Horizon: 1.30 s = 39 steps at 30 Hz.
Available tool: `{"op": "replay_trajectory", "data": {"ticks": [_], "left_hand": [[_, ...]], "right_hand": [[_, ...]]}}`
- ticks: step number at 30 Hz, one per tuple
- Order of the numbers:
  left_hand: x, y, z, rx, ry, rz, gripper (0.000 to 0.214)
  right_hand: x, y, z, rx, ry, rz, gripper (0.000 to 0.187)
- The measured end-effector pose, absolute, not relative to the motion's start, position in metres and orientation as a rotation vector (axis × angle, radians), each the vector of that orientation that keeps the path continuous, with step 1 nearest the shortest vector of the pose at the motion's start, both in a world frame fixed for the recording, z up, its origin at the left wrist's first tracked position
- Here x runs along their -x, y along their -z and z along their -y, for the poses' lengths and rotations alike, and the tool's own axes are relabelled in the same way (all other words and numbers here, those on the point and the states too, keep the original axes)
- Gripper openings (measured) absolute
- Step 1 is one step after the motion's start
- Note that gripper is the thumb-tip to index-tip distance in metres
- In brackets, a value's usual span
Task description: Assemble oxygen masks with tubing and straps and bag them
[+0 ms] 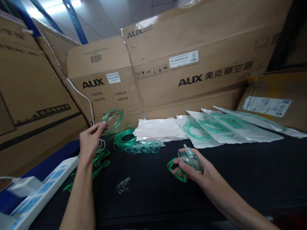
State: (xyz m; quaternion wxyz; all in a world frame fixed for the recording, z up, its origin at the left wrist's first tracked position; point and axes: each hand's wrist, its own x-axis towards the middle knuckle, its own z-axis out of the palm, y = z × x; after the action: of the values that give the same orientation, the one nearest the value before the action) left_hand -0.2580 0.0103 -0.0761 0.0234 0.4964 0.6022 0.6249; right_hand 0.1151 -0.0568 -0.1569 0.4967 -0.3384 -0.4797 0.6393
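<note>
My left hand (90,140) reaches to the far left of the black table (240,179) and pinches a coil of green tubing (112,121), lifting it above a pile of more coiled green tubing (123,140). My right hand (194,169) is closed round a clear plastic mask (190,158) with a green elastic strap (175,171) hanging from it, low over the table's middle. A row of clear masks (144,147) lies just beyond, between both hands.
Several sealed white bags (216,129) holding green tubing fan out at the back right, beside a stack of flat white bags (158,129). Large AUX cardboard boxes (187,64) wall the back. A white power strip (45,188) lies left. A small clear plastic piece (123,185) sits near me.
</note>
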Motion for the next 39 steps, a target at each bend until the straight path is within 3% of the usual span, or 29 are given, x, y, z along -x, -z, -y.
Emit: {"op": "replay_trajectory", "data": {"ticks": [5, 15, 32, 39], "left_hand": [[0.260, 0.078, -0.015, -1.547, -1.850, -1.804, 0.044], [0.271, 0.039, -0.027, -1.554, -2.131, -1.723, 0.028], [0.231, -0.084, 0.007, -2.018, -2.568, -1.590, 0.046], [0.170, -0.077, 0.043, -2.240, -2.460, -1.497, 0.043]], "right_hand": [[-0.115, 0.154, 0.056, 0.828, -1.538, 1.168, 0.057], [-0.115, 0.157, 0.056, 0.787, -1.557, 1.164, 0.053], [-0.113, 0.150, 0.058, 0.805, -1.616, 1.045, 0.061], [-0.116, 0.148, 0.059, 0.731, -1.633, 0.952, 0.047]]}}
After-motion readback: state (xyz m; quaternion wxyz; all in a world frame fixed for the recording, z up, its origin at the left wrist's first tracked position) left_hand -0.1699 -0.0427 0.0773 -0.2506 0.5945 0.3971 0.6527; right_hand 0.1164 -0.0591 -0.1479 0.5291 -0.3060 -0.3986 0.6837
